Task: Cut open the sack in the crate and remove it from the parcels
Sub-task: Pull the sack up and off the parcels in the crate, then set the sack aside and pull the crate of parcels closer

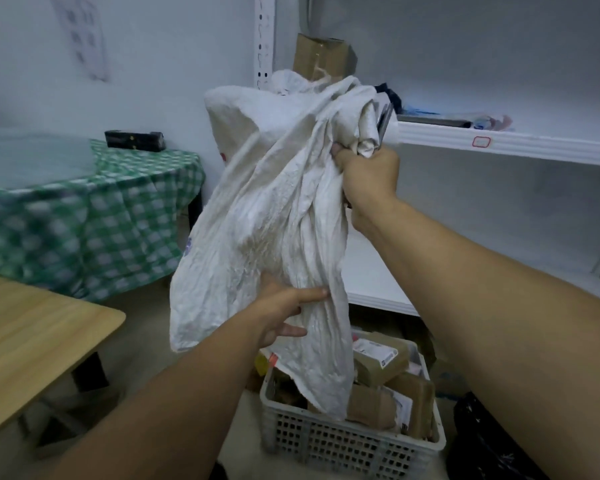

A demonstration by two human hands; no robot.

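A crumpled white sack [271,216] hangs in the air above the grey perforated crate [347,441]. Its lower end still trails onto the parcels. My right hand [368,174] is raised high and grips the sack's bunched top, along with a thin dark metal tool, possibly scissors [383,124]. My left hand [284,313] holds the sack lower down, fingers pressed into the cloth. Brown cardboard parcels [381,358] with white labels fill the crate on the floor.
White metal shelves [499,143] stand at the right, with a cardboard box [323,57] on top. A wooden table [32,341] is at the left, a green checked tablecloth [84,216] behind it. A black bag [489,441] lies right of the crate.
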